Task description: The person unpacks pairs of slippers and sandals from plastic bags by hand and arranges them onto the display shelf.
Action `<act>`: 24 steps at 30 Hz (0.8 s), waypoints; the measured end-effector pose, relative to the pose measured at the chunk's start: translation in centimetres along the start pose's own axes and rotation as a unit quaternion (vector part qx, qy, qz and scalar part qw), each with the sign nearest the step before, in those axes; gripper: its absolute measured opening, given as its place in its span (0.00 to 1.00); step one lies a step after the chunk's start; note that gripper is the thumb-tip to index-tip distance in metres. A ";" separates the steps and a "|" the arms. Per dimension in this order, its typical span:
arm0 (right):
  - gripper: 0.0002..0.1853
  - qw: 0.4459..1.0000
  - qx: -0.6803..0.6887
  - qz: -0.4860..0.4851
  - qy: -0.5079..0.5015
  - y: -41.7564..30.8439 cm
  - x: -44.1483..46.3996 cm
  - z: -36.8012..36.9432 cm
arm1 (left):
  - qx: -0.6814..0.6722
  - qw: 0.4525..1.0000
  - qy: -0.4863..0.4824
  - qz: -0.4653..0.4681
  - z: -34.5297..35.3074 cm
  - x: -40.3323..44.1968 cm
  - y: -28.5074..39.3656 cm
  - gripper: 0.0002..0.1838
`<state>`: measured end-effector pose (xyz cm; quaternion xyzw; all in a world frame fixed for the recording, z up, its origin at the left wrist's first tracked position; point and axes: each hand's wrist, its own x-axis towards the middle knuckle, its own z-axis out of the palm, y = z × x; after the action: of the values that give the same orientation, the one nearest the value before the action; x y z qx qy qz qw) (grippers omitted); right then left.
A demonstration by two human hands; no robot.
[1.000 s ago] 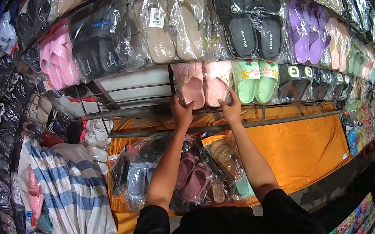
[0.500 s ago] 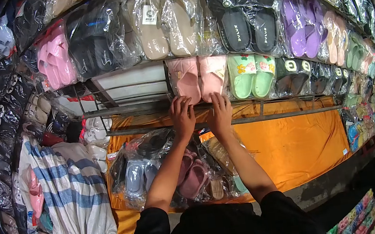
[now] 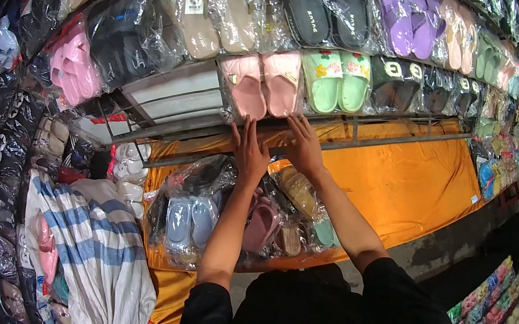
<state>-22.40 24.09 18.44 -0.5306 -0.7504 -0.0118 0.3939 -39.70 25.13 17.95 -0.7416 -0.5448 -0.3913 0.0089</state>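
Pale pink moulded slippers in clear plastic wrap (image 3: 283, 88) sit on the dark metal rack (image 3: 191, 133), just beside the light green flower-strapped slippers (image 3: 325, 92). Bare left hand (image 3: 251, 153) and bare right hand (image 3: 304, 149) are apart, fingers extended at the pair's near ends, neither clamped; can't tell if they're pressing. I'd use even, flat fingertip pressure, pair square, wrap unsnagged.

Pink slippers (image 3: 249, 98) are touched at their lower ends by the left hand (image 3: 251, 153) and the right hand (image 3: 303, 149); green slippers (image 3: 327, 92) are displayed just beside them, above an orange cloth (image 3: 398, 184).
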 end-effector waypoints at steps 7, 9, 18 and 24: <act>0.29 0.985 0.084 0.146 0.050 5.0 -14.6 -1.6 | -0.117 0.986 -0.009 -0.115 3.9 -12.8 5.2 0.18; 0.29 0.941 -0.015 0.336 0.041 6.8 -19.6 -0.8 | -0.136 0.966 -0.052 -0.213 5.7 -17.7 7.2 0.16; 0.37 0.777 0.355 0.518 -0.046 9.5 -27.7 -1.8 | -0.369 0.725 -0.152 -0.562 12.2 -25.7 9.4 0.23; 0.34 0.696 0.427 0.566 -0.114 9.8 -27.5 -3.9 | -0.354 0.669 -0.147 -0.637 8.3 -23.5 13.0 0.22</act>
<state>-8.83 4.98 0.56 -0.6267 -0.2721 0.5960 0.4218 -26.72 4.68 3.70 -0.2093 -0.6999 -0.3512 -0.5856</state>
